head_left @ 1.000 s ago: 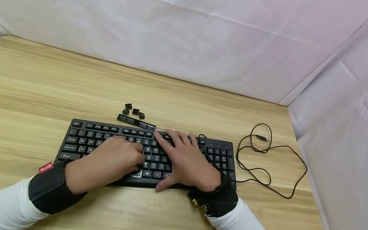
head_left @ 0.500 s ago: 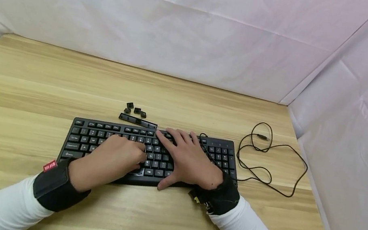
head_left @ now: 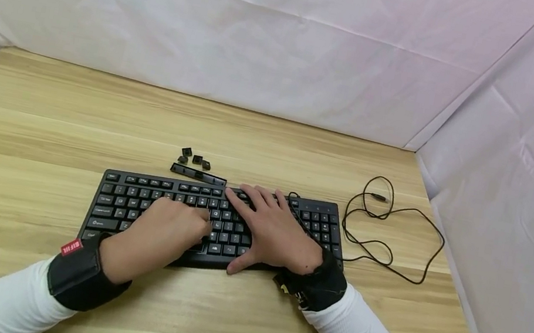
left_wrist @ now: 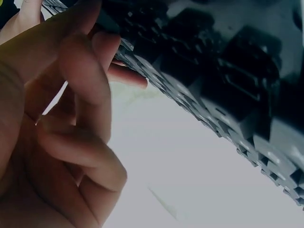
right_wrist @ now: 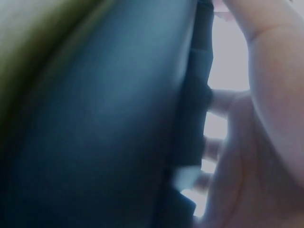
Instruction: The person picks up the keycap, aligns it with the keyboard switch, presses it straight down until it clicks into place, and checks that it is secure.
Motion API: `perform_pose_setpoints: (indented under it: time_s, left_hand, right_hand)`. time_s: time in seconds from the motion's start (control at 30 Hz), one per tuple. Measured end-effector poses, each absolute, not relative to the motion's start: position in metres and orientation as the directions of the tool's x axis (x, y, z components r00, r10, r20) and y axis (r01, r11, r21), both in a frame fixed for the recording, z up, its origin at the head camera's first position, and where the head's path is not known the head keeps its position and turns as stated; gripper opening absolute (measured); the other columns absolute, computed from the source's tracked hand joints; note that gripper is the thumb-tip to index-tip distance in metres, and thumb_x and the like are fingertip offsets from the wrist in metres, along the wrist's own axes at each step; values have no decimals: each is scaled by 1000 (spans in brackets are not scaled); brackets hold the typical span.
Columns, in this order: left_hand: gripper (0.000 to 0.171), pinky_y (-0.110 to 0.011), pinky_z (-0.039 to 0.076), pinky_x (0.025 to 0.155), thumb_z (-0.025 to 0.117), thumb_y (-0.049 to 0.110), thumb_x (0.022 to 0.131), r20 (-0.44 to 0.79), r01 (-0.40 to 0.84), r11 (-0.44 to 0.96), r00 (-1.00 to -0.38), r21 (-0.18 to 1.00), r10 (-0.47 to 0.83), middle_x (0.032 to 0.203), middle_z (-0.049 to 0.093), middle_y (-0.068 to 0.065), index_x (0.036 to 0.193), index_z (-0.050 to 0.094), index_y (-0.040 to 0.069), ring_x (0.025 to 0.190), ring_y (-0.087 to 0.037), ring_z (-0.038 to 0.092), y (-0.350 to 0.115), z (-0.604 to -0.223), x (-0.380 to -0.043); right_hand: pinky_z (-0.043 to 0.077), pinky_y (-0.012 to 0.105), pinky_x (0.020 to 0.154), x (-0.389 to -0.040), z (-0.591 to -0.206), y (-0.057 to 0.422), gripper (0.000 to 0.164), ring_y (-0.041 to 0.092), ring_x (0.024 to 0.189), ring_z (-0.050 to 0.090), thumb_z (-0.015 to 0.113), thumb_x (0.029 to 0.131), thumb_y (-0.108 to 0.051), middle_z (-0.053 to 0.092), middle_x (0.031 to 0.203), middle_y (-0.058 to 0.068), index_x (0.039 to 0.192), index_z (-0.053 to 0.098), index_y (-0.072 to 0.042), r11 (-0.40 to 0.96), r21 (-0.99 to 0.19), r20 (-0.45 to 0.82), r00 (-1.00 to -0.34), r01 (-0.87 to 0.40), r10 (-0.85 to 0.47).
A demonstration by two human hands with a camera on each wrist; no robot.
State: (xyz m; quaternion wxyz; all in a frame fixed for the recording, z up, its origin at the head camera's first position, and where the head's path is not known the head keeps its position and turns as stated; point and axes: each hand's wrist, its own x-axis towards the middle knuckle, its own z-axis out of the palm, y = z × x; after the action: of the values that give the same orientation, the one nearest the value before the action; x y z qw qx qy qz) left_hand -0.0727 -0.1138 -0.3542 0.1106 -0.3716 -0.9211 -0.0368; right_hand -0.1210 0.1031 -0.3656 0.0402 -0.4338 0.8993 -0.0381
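Note:
A black keyboard (head_left: 108, 214) lies on the wooden table. My left hand (head_left: 170, 227) is curled over its middle; thumb and index finger pinch at a key there, largely hidden under the hand. The left wrist view shows the thumb (left_wrist: 61, 35) against the keyboard, the other fingers bent inward. Spread flat, my right hand (head_left: 271, 233) presses on the right half of the keys, its thumb over the front edge. Behind the keyboard, a long black spacebar keycap (head_left: 198, 174) lies upside down beside several small loose keycaps (head_left: 197, 159).
The keyboard's cable (head_left: 422, 283) lies in loose loops on the right, its plug (head_left: 378, 197) within them. White cloth (head_left: 226, 34) hangs behind the table (head_left: 67, 113) and along its right side. Black straps (head_left: 87, 272) wrap both wrists.
My left wrist has shifted slightly to the right and turned a little, with its fingers staying at the same part of the keyboard. My right hand keeps its place.

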Motion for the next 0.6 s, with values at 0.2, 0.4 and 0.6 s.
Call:
perform_pose_setpoints:
  time_s: [0.2, 0.4, 0.6]
  left_hand:
    - [13, -32, 44, 36, 75, 6, 69, 236, 679, 734, -711, -14, 662, 64, 61, 7, 69, 70, 18, 48, -8, 49, -114, -352, -78]
    - [8, -32, 50, 43, 78, 15, 72, 176, 705, 708, -702, 37, 690, 72, 64, 6, 76, 72, 19, 56, -10, 57, -121, -346, -82]
    - [10, -33, 54, 49, 77, 24, 75, 125, 701, 705, -713, 105, 690, 76, 68, 5, 82, 73, 18, 62, -10, 60, -133, -323, -104]
  right_hand:
    - [23, 64, 104, -122, -364, 105, 130, 31, 134, 21, 58, 51, -86, 25, 151, 15, 152, 15, -17, 652, -107, -53, -651, -751, -758]
    - [24, 65, 103, -124, -365, 103, 129, 33, 133, 21, 58, 52, -86, 23, 152, 15, 152, 15, -17, 654, -113, -50, -653, -748, -756]
    - [24, 64, 103, -122, -365, 102, 129, 33, 133, 21, 58, 52, -86, 23, 152, 15, 152, 15, -17, 656, -105, -71, -652, -748, -755]
